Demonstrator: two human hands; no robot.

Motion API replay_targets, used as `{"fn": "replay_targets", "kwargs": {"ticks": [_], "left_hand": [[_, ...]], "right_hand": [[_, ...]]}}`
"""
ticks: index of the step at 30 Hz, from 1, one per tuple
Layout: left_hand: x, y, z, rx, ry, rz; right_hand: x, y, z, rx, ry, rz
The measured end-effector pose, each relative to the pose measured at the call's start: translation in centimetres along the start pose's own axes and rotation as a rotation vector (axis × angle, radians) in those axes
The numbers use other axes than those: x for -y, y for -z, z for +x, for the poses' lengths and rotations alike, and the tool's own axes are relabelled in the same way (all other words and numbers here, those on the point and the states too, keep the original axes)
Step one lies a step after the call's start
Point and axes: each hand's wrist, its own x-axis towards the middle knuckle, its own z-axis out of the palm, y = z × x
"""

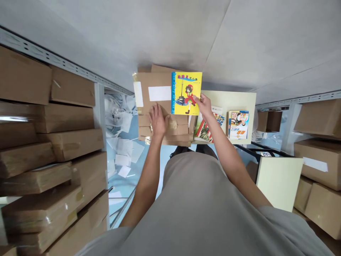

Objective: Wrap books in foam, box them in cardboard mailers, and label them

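left hand (158, 120): flat, palm down, arm outstretched | right hand (204, 105): fingers pinched shut, arm outstretched

I see a pale cream square tabletop (239, 101) ahead of me. 2 colourful illustrated books lie flat on it: one with a striped flag cover (205, 129) near its left edge, one blue-bordered (238, 124) to the right. Left of it rises a stack of flat brown cardboard parcels (160, 121). The light blue floor (128, 185) below carries scattered white paper sheets (119, 121). Metal shelving (98, 106) on my left bears taped cardboard boxes (48, 142).
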Motion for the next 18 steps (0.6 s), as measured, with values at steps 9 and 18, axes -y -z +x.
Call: {"fn": "replay_targets", "kwargs": {"ticks": [9, 18], "left_hand": [[0.5, 0.5, -1.4, 0.04, -0.047, -0.071], [0.1, 1.0, -0.3, 0.017, -0.032, -0.105]], "right_hand": [[-3.1, -2.0, 2.2, -0.116, 0.034, -0.19], [-0.9, -3.7, 4.4, -0.124, 0.051, -0.259]]}}
